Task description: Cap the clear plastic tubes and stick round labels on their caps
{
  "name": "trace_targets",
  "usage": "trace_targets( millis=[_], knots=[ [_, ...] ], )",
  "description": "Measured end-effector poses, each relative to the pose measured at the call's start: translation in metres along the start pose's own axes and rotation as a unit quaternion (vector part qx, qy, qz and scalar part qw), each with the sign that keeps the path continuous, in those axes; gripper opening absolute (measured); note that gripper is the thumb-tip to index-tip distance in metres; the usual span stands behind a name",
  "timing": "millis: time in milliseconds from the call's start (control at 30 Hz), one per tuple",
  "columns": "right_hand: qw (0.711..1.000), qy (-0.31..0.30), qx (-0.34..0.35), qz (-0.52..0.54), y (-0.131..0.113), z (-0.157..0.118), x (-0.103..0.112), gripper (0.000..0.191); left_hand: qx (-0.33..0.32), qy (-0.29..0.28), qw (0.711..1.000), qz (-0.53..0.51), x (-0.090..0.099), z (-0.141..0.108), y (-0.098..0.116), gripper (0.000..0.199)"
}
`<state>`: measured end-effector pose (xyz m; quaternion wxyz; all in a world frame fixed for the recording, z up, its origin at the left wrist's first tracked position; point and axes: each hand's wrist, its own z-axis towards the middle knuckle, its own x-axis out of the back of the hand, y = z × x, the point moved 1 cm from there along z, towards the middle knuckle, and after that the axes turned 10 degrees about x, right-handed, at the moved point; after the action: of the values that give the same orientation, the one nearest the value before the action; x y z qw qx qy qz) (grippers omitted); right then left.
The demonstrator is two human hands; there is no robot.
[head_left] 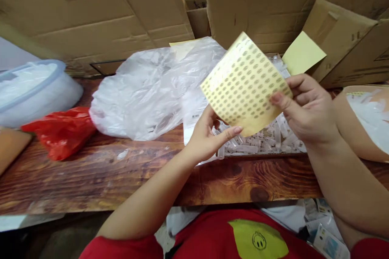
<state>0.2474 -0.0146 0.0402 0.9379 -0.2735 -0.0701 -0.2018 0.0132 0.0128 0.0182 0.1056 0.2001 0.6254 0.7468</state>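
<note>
A yellow sticker sheet (247, 85) with rows of small round dark-printed stickers is held up, tilted, over a shallow box of small clear plastic pieces (252, 145). My right hand (313, 109) pinches the sheet's right corner between thumb and fingers. At the lower left edge, my left hand (212, 135) grips the sheet, its thumb lying along the bottom and its fingers partly hidden behind. The sheet covers much of the box.
Left of the box lie a clear plastic bag (146, 93), a printed white paper (193, 115) and a red plastic bag (65, 131). A blue-rimmed tub (60, 85) stands far left, a tan bowl (349, 129) at right. Cardboard boxes (258, 4) and a yellow sheet (304, 54) stand behind.
</note>
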Motion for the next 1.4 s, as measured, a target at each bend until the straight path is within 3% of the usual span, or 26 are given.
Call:
trace_targets(
  millis=[133, 200, 300, 400, 533, 733, 1033, 1267, 1400],
  knots=[
    [1.000, -0.008, 0.010, -0.004, -0.016, -0.007, -0.022, 0.012, 0.078, -0.063, 0.983, -0.156, -0.010, -0.007, -0.003, 0.049],
    [0.999, 0.017, 0.020, -0.042, -0.020, -0.006, -0.023, 0.021, 0.084, -0.045, 0.979, -0.181, -0.011, -0.009, -0.004, 0.052],
    [0.979, 0.043, 0.094, -0.175, -0.034, -0.003, -0.019, 0.038, 0.079, 0.002, 0.977, -0.196, -0.011, -0.012, -0.004, 0.055],
    [0.952, -0.023, 0.176, -0.249, -0.049, -0.004, -0.021, 0.031, 0.073, 0.019, 0.978, -0.197, -0.011, -0.012, -0.004, 0.052],
    [0.950, -0.087, 0.185, -0.236, -0.054, -0.011, -0.032, 0.023, 0.058, 0.021, 0.980, -0.191, -0.011, -0.013, -0.001, 0.046],
    [0.968, -0.086, 0.158, -0.176, -0.053, -0.012, -0.038, 0.023, 0.039, 0.070, 0.987, -0.140, -0.011, -0.012, 0.003, 0.036],
    [0.953, -0.115, 0.207, -0.190, -0.059, -0.008, -0.036, 0.020, 0.032, 0.133, 0.982, -0.132, -0.013, -0.017, 0.014, 0.024],
    [0.947, -0.118, 0.224, -0.196, -0.052, -0.009, -0.034, 0.020, 0.025, 0.130, 0.983, -0.125, -0.014, -0.015, 0.016, 0.022],
    [0.962, -0.100, 0.189, -0.171, -0.050, -0.010, -0.035, 0.019, 0.030, 0.126, 0.984, -0.124, -0.015, -0.014, 0.017, 0.026]
  ],
)
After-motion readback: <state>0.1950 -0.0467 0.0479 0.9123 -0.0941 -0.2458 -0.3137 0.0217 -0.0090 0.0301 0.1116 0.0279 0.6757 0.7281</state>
